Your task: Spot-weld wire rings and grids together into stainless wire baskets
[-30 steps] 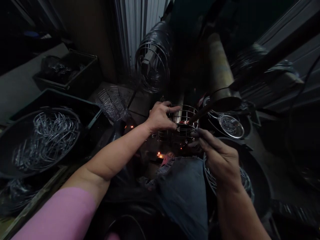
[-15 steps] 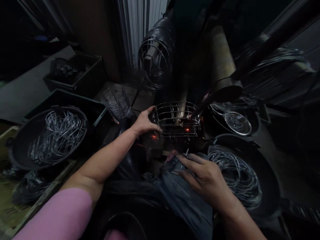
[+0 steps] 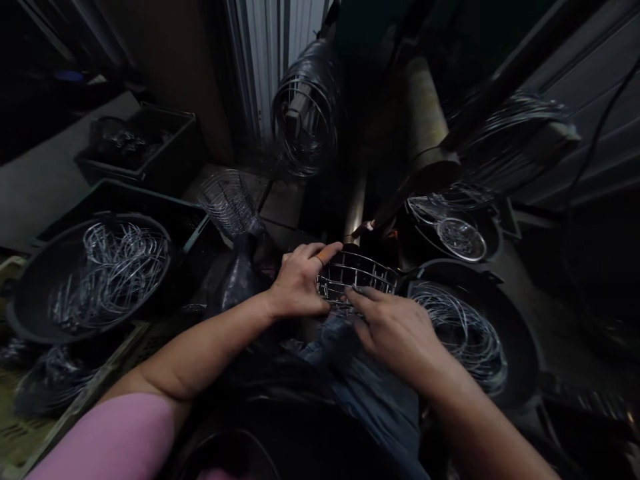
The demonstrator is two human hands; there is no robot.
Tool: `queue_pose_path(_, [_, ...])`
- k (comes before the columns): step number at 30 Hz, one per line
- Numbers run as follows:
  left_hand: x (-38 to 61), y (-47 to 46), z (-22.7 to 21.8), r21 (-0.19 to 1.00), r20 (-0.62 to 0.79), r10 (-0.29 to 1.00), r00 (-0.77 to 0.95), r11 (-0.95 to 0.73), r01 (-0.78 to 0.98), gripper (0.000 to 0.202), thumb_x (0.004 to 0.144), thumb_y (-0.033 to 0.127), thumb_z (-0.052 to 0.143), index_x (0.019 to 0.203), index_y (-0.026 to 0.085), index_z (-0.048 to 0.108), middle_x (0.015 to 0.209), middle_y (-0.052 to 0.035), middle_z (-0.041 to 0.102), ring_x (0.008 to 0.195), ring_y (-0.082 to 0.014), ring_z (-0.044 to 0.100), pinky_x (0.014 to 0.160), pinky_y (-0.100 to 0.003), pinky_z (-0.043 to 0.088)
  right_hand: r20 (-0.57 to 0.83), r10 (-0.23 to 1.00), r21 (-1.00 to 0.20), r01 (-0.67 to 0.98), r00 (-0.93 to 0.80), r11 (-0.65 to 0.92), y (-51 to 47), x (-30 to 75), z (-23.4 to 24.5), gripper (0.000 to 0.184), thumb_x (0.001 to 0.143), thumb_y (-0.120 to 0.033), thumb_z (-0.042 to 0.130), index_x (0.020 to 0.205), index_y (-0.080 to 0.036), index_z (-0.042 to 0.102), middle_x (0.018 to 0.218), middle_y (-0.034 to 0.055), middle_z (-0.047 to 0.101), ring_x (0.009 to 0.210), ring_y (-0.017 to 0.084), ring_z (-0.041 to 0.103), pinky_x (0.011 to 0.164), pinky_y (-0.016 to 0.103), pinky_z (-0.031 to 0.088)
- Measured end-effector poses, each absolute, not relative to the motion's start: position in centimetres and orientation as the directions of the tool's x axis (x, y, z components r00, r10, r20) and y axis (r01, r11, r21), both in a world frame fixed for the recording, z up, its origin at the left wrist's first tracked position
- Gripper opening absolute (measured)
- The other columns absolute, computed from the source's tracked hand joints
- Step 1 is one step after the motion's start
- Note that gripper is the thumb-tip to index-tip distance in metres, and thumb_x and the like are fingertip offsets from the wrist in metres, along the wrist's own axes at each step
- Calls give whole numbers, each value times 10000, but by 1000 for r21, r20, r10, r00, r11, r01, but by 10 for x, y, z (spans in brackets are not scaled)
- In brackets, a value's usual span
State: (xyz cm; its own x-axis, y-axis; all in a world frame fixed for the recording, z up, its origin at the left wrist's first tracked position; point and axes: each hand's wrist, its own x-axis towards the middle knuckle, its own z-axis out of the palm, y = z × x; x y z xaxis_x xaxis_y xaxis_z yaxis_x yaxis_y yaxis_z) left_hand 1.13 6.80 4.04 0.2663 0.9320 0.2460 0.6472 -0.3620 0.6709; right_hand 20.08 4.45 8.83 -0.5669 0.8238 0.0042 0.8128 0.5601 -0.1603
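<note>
A round wire basket (image 3: 367,273) made of welded metal wire is tilted in front of me, over my lap. My left hand (image 3: 303,280) is closed on its left side, thumb towards me and fingers over the rim; a finger carries an orange band. My right hand (image 3: 395,323) has its fingertips pinched together at the basket's near side. A short piece of wire showed in them a moment earlier; now the fingers hide it. Just beyond the basket stands a metal electrode rod (image 3: 356,213), with a dark arm carrying a copper-coloured tip (image 3: 367,227) beside it.
At left, a black basin (image 3: 25,300) holds bent wires; dark crates stand behind it. On the right, another basin (image 3: 523,347) holds wire rings, with a small round mesh piece (image 3: 463,240) beyond it. A stack of wire mesh (image 3: 230,200) and a hanging wire coil (image 3: 305,127) are ahead.
My left hand has brought the wire basket down towards me, away from the electrodes. My right hand has come up to its near side. The glowing sparks beside the basket have gone.
</note>
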Motion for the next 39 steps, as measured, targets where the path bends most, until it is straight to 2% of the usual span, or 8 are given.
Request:
queue_pose_path(1, [12,70,40,687,240,938,250,-346,639,912,544,375,771,1389,218,465,1283,-108,559,1158,-303,536,1008,-474,434,32,817,-58,815,-575,576,41,202,86,406,807,-110,557,1194,-146,674,1006,109,715,778,241,680,673,329,528])
queue_pose_path(3, [14,73,40,714,222,947,231,-320,623,942,522,364,781,1396,222,457,1301,-107,545,1179,-307,523,1015,-470,434,100,791,32,796,-604,604,38,206,80,423,824,-102,530,1226,-136,655,1036,116,712,768,232,681,669,323,528])
queue_pose_path(8, [21,83,41,754,210,951,226,-305,582,972,493,341,788,1398,219,454,1295,-109,541,1146,-308,535,1007,-475,445,322,707,27,753,-630,658,52,218,70,340,864,-119,489,1108,-178,718,968,72,733,690,188,666,633,287,506])
queue_pose_path(11, [24,91,40,773,224,949,221,-311,552,939,524,350,775,1398,231,454,1276,-97,551,1137,-297,542,1012,-467,446,384,670,28,733,-636,680,62,222,69,319,877,-124,483,1068,-184,732,918,61,739,668,176,657,619,277,498])
queue_pose_path(19, [28,118,37,804,262,943,205,-331,495,974,475,294,790,1388,214,461,1261,-85,545,1139,-280,546,1021,-418,456,415,662,7,730,-624,684,90,229,67,318,880,-128,467,1035,-188,738,919,60,739,714,176,675,643,266,513])
queue_pose_path(26, [31,136,36,819,238,954,180,-297,490,993,467,265,788,1401,218,454,1273,-90,534,1114,-289,559,992,-428,479,377,704,-48,747,-601,663,110,230,68,301,859,-146,519,1063,-198,734,944,71,737,756,195,689,643,272,515])
queue_pose_path(31, [31,141,30,822,273,945,179,-326,466,979,457,315,822,1371,203,490,1244,-90,559,1106,-282,562,997,-431,474,406,720,-61,769,-563,636,112,230,63,263,874,-173,534,1011,-226,751,906,56,742,788,198,696,660,271,525])
queue_pose_path(39, [30,163,33,860,192,969,157,-243,448,1020,434,239,816,1394,216,472,1254,-82,555,1097,-274,575,954,-407,499,390,765,-122,795,-513,595,135,224,68,263,894,-209,530,1035,-246,748,910,43,741,769,189,694,656,263,525])
